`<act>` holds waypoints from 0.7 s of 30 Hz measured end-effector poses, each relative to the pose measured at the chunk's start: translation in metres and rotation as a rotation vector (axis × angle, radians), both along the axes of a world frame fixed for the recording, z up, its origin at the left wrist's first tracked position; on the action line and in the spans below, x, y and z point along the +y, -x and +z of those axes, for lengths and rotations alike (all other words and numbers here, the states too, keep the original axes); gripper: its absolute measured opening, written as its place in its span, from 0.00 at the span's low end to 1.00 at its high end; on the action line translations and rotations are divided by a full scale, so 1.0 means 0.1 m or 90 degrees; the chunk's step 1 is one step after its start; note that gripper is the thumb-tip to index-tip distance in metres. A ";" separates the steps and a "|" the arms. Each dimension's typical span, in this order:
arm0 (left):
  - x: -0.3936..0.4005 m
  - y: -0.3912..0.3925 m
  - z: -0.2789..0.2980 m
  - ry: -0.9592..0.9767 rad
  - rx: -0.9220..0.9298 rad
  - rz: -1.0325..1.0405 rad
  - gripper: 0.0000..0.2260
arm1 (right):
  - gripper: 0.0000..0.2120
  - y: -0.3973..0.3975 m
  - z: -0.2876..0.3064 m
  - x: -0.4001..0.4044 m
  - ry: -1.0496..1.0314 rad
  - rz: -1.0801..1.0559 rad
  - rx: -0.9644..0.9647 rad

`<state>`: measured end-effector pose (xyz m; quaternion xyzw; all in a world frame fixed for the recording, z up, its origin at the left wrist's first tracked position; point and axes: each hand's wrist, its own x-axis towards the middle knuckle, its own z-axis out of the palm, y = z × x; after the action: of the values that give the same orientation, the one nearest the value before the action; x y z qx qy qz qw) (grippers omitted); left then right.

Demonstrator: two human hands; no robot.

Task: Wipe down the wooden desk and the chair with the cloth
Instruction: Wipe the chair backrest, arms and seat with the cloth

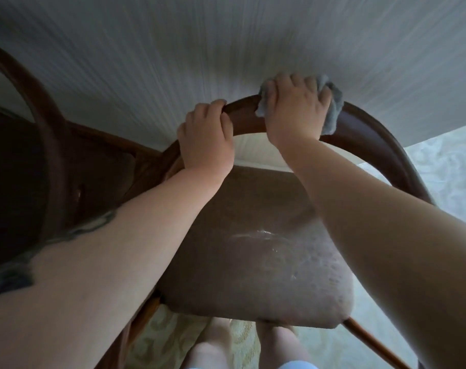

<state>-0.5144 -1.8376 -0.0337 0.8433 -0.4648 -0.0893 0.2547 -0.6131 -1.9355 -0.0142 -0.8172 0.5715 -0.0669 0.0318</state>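
Observation:
A dark wooden chair with a curved top rail [373, 123] and a brown padded seat [253, 249] stands right below me. My left hand [205, 137] grips the top rail near its middle, fingers curled over the wood. My right hand [293, 107] holds a grey cloth [333, 107] wrapped over the rail just to the right of the left hand. The cloth bunches out on both sides of that hand. The dark wooden desk [98, 161] lies at the left, mostly in shadow.
A pale striped wall [226, 49] rises close behind the chair back. A second curved wooden rail [40, 107] arcs at the far left. Patterned pale carpet [445, 166] shows at the right and under the seat, where my legs [253, 347] stand.

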 end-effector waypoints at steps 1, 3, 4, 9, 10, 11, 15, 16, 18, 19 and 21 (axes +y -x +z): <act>-0.06 0.04 0.00 -0.003 -0.003 -0.006 0.16 | 0.19 -0.04 0.01 0.01 -0.007 -0.030 0.008; -0.16 0.13 0.00 -0.007 0.001 -0.006 0.15 | 0.18 -0.23 0.02 0.07 -0.063 0.022 0.007; -0.17 0.16 -0.02 -0.004 -0.001 0.004 0.15 | 0.18 -0.28 0.04 0.12 -0.087 0.088 0.000; -0.10 0.18 -0.11 -0.020 -0.069 -0.004 0.19 | 0.16 0.26 0.02 -0.04 -0.077 0.135 -0.070; -0.12 0.18 -0.09 -0.030 -0.055 -0.003 0.18 | 0.16 0.40 0.02 -0.06 -0.064 0.069 -0.085; -0.14 0.19 -0.06 -0.038 -0.048 0.000 0.18 | 0.16 0.46 0.03 -0.06 -0.063 0.021 -0.085; -0.27 0.27 0.02 -0.043 -0.028 -0.025 0.18 | 0.16 0.18 0.19 -0.05 -0.135 0.079 -0.037; -0.30 0.27 0.04 -0.040 -0.026 -0.033 0.19 | 0.16 0.13 0.23 -0.08 -0.156 0.134 -0.041; -0.34 0.27 0.09 -0.029 -0.023 -0.071 0.21 | 0.16 0.24 0.28 -0.23 -0.184 0.169 -0.054; -0.37 0.27 0.12 -0.033 -0.014 -0.085 0.19 | 0.16 0.39 0.27 -0.32 -0.192 0.115 -0.060; -0.42 0.26 0.16 -0.047 -0.001 -0.094 0.16 | 0.17 0.84 0.22 -0.40 -0.165 -0.058 -0.064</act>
<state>-0.5409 -1.8799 -0.0178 0.8155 -0.5225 -0.1243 0.2156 -0.6970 -1.9751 0.0079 -0.7751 0.6096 -0.0344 0.1627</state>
